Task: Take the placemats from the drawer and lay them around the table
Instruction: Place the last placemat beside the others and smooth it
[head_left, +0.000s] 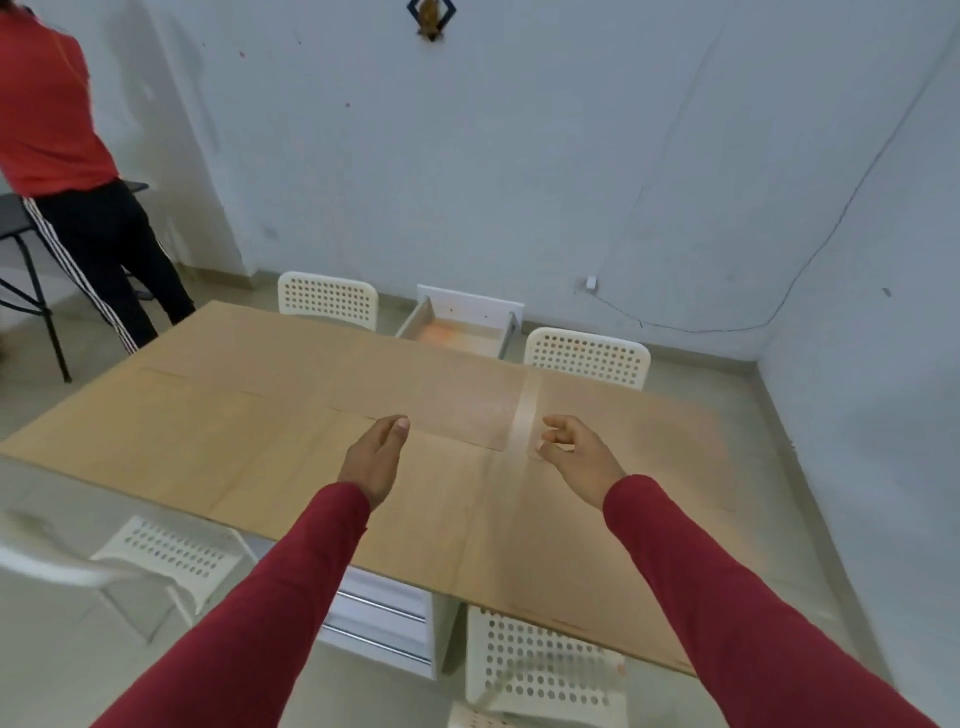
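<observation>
Our left hand (375, 457) reached out over the table (218, 447) with fingers straight and together, holding nothing. Our right hand (574, 457) hung beside it, well apart, its fingers loosely curled and the thumb near the fingertips — nothing showed between them, though the blur left us unable to tell for sure. Both arms wore dark red sleeves (291, 587).

Between and just beyond the two hands lay thin placemats (441, 410) close to the colour of the tabletop, their edges overlapping; a pale glossy strip (523, 415) ran along the right edge of one, just left of our right hand's fingers. How many mats were down we could not count.

Past the far edge of the table stood the drawer (462, 325) — a white-walled tray pulled free and sitting on the floor against the wall. Its bottom showed an orange patch, too blurred for us to say whether a mat lay in it.

White perforated chairs (328, 300) stood around the table, two at the far side and two at the near. At far left a person in a red top and striped black trousers (98, 244) stood facing away, beside a black stool (21, 244).
</observation>
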